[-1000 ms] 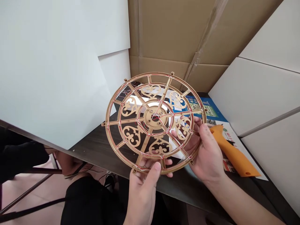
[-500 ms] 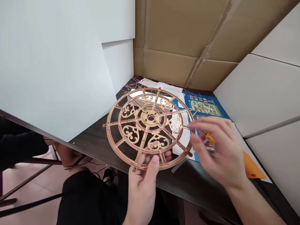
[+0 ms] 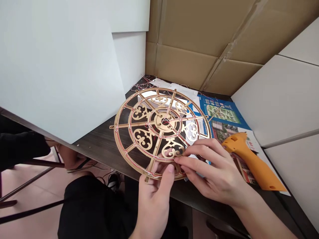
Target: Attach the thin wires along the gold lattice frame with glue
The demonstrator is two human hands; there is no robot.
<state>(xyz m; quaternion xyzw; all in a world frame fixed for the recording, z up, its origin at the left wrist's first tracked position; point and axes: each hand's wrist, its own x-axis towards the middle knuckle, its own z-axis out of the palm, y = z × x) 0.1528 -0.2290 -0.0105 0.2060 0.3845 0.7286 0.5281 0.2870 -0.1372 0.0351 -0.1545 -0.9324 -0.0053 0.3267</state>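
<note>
A round gold frame (image 3: 164, 122) with spokes, scroll ornaments and red and white wires along its rings is tilted above the dark table. My left hand (image 3: 158, 192) grips its near edge, thumb on top and fingers underneath. Over the lower right part of the frame, my right hand (image 3: 211, 169) has its fingertips close together at the wired ring beside the nearest scroll ornament. Whether those fingertips pinch a wire is too small to tell.
An orange glue gun (image 3: 251, 159) lies at the right on printed blue sheets (image 3: 224, 111). Loose wires (image 3: 147, 81) and white paper are at the back. White panels (image 3: 62, 66) and cardboard (image 3: 189, 36) enclose the table (image 3: 99, 146). A person's foot shows lower left.
My right hand has moved left and nearer, from the frame's right rim to its lower right part. The orange glue gun now shows more fully. My left hand keeps its grip.
</note>
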